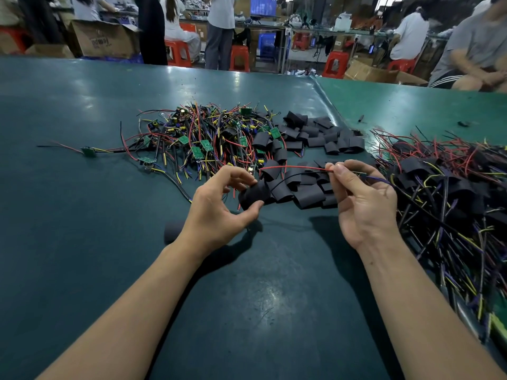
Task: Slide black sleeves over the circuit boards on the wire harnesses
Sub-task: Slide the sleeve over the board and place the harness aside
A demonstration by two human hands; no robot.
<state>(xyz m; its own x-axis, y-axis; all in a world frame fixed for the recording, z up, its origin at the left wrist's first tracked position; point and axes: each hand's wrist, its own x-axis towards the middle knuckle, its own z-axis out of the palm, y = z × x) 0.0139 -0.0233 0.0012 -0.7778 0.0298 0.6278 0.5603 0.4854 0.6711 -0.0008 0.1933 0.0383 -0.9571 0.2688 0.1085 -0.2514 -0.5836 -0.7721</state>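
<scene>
Both forearms reach over the desk. Left hand pinches a black sleeve; right hand pinches a harness's red wire, its board hidden. Threading looks underway; next, feed wires through and draw the sleeve over the board.

Board in right hand mostly hidden behind fingers. Finished harness pile cut off at right edge. Lone black sleeve partly behind left wrist. Background workers cropped at top.
</scene>
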